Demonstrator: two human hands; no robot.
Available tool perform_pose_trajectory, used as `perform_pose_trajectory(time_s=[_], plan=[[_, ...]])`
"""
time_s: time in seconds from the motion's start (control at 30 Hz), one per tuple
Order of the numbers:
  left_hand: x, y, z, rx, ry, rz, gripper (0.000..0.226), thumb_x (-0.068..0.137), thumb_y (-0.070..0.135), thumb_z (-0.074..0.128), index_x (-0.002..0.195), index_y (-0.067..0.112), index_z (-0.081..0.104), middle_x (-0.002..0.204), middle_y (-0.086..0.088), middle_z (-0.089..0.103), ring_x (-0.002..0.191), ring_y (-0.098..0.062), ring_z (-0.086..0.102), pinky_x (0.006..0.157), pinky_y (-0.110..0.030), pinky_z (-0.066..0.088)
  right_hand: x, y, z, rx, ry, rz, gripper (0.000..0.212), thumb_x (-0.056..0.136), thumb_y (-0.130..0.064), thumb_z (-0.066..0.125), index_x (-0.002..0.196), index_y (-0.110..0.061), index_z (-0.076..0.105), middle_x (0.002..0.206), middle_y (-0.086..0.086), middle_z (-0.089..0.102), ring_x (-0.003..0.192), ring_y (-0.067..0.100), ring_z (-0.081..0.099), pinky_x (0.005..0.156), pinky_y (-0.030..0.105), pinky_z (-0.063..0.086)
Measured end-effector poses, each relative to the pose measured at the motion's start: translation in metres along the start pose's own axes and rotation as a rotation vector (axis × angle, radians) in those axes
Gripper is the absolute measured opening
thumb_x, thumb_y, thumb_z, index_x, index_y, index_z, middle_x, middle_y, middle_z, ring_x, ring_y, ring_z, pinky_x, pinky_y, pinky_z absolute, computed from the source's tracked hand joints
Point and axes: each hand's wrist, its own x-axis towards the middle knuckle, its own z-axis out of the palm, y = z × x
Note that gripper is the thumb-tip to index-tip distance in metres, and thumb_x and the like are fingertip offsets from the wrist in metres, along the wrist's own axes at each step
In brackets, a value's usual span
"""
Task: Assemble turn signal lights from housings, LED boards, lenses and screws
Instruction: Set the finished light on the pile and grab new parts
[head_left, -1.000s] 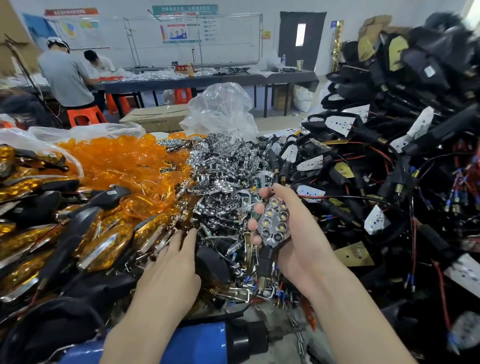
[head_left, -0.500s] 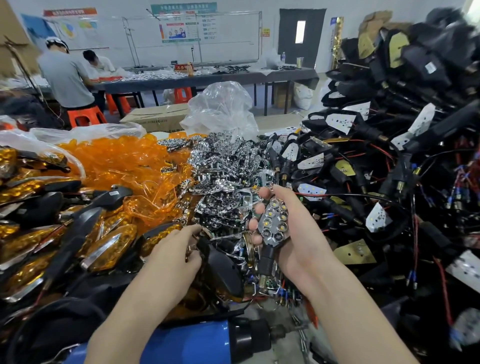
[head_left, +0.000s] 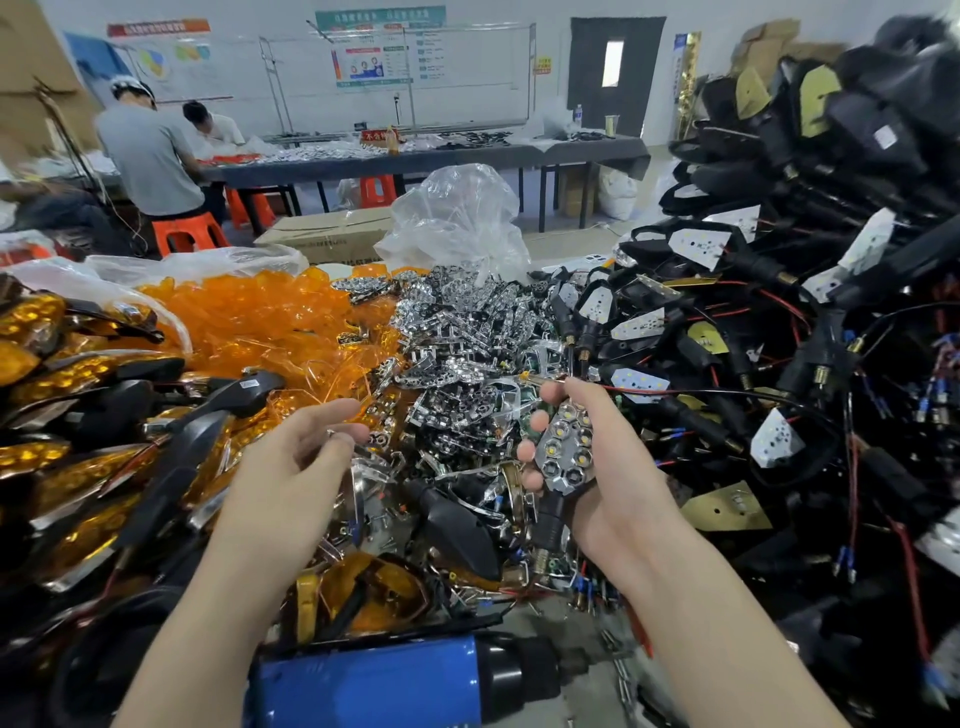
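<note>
Now we find the left grip (head_left: 298, 462) lifted clear of the pile (head_left: 457, 358), contents undeterminable, while the right grip (head_left: 618, 478) clamps the lensless light unit (head_left: 566, 452).

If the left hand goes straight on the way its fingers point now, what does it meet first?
Probably the left hand reaches the pile of silver reflectors first, close beside the orange lenses; depth is unclear.
</note>
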Motion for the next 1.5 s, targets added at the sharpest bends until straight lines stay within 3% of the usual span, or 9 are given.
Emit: perform_pose_trajectory(time_s=[0.13, 0.27, 0.57, 0.7, 0.87, 0.97, 1.17, 1.33, 1.5], plan=[[-0.004, -0.001, 0.002, 0.114, -0.073, -0.013, 0.023, 0.103, 0.027, 0.048, 0.117, 0.042, 0.060, 0.105, 0.018, 0.071, 0.073, -0.018, 0.069, 0.065, -0.032, 0.061, -0.002, -0.001, 0.001, -0.018, 0.036, -0.012, 0.025, 0.100, -0.030, 0.058, 0.080, -0.020, 0.067, 0.065, 0.000, 0.058, 0.048, 0.017, 0.055, 0.039, 0.023, 0.039], [-0.008, 0.000, 0.008, 0.361, -0.040, 0.065, 0.031, 0.104, 0.038, 0.040, 0.126, 0.033, 0.060, 0.081, 0.010, 0.071, 0.039, -0.001, 0.049, 0.039, -0.013, 0.035, -0.002, 0.000, 0.002, -0.045, 0.040, -0.020, 0.022, 0.101, -0.029, 0.056, 0.084, -0.019, 0.064, 0.065, -0.001, 0.058, 0.048, 0.017, 0.055, 0.039, 0.024, 0.039], [0.017, 0.019, 0.021, 0.680, 0.088, 0.156, 0.042, 0.102, 0.031, 0.047, 0.143, 0.021, 0.048, 0.137, -0.002, 0.056, 0.125, -0.023, 0.049, 0.102, -0.043, 0.049, -0.007, -0.002, 0.004, -0.022, -0.016, -0.025, 0.021, 0.103, -0.029, 0.053, 0.086, -0.018, 0.060, 0.066, -0.001, 0.057, 0.052, 0.017, 0.055, 0.042, 0.027, 0.041], [0.048, 0.015, 0.037, 0.970, -0.047, 0.048, 0.051, 0.102, 0.018, 0.048, 0.149, 0.013, 0.031, 0.141, -0.013, 0.051, 0.127, -0.036, 0.045, 0.101, -0.047, 0.044, -0.009, -0.004, 0.005, 0.023, -0.031, 0.002, 0.022, 0.103, -0.029, 0.053, 0.084, -0.019, 0.059, 0.067, -0.001, 0.057, 0.055, 0.017, 0.057, 0.044, 0.028, 0.044], [0.051, 0.011, 0.035, 1.067, 0.036, 0.072, 0.041, 0.098, 0.006, 0.047, 0.139, 0.011, 0.044, 0.129, -0.011, 0.058, 0.119, -0.031, 0.049, 0.091, -0.040, 0.046, -0.010, -0.007, 0.007, 0.136, -0.058, 0.046, 0.025, 0.104, -0.030, 0.052, 0.082, -0.019, 0.059, 0.067, -0.001, 0.056, 0.055, 0.019, 0.057, 0.048, 0.027, 0.047], [0.043, 0.020, 0.029, 0.791, 0.069, 0.104, 0.039, 0.101, 0.011, 0.048, 0.140, 0.014, 0.045, 0.122, -0.008, 0.060, 0.108, -0.025, 0.058, 0.087, -0.037, 0.052, -0.009, -0.006, 0.006, 0.143, -0.066, 0.052, 0.024, 0.104, -0.030, 0.052, 0.085, -0.018, 0.059, 0.068, 0.000, 0.057, 0.056, 0.019, 0.058, 0.049, 0.029, 0.048], [0.003, 0.068, 0.029, -0.557, -0.219, -0.103, 0.034, 0.101, 0.014, 0.045, 0.107, 0.028, 0.076, 0.102, -0.003, 0.076, 0.079, -0.014, 0.069, 0.062, -0.027, 0.055, -0.002, -0.001, 0.002, 0.068, -0.050, 0.018, 0.018, 0.100, -0.031, 0.063, 0.101, -0.012, 0.066, 0.080, 0.006, 0.067, 0.062, 0.020, 0.063, 0.050, 0.030, 0.051], [-0.014, 0.070, 0.047, -0.605, -0.315, -0.153, 0.030, 0.102, 0.009, 0.048, 0.109, 0.020, 0.075, 0.100, -0.005, 0.076, 0.077, -0.014, 0.068, 0.061, -0.026, 0.054, 0.001, 0.004, 0.000, -0.062, -0.085, -0.025, 0.031, 0.094, -0.042, 0.071, 0.103, -0.013, 0.077, 0.094, 0.010, 0.078, 0.068, 0.017, 0.071, 0.052, 0.027, 0.054], [-0.012, 0.057, 0.045, -0.160, -0.282, 0.087, 0.024, 0.102, 0.022, 0.053, 0.113, 0.038, 0.067, 0.105, 0.015, 0.071, 0.087, -0.001, 0.069, 0.073, -0.018, 0.054, 0.002, 0.007, -0.001, -0.089, 0.024, -0.107, 0.033, 0.095, -0.033, 0.071, 0.112, -0.005, 0.073, 0.092, 0.013, 0.078, 0.067, 0.018, 0.071, 0.052, 0.025, 0.054]])
